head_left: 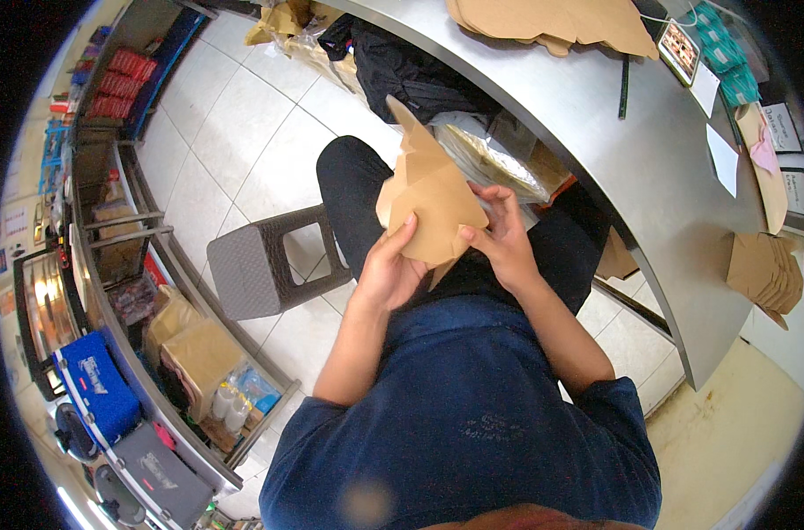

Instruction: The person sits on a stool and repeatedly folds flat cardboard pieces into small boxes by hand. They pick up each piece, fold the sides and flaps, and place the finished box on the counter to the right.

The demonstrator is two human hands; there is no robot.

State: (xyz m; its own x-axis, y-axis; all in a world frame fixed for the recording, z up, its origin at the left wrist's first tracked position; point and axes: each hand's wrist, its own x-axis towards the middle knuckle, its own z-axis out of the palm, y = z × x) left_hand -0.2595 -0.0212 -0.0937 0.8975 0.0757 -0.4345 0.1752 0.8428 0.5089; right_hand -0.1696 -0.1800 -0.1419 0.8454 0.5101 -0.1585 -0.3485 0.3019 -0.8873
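Over my lap, a brown paperboard carton blank [433, 199], partly folded, is held between both hands. My left hand [391, 269] grips its lower left edge, thumb pressed on the face and the other fingers behind. At the lower right corner my right hand [505, 243] pinches the board between thumb and fingers. One pointed flap sticks up at the far end, and another hangs below near my shirt. The underside of the board is hidden from view.
A curved metal table [658, 177] at the right bears flat brown blanks [561, 25], a phone [678, 51] and nested cartons [764, 274]. A grey plastic stool [252, 269] stands left of my legs. Beneath the table lies a black bag [411, 75]. Shelving [190, 327] lines the left.
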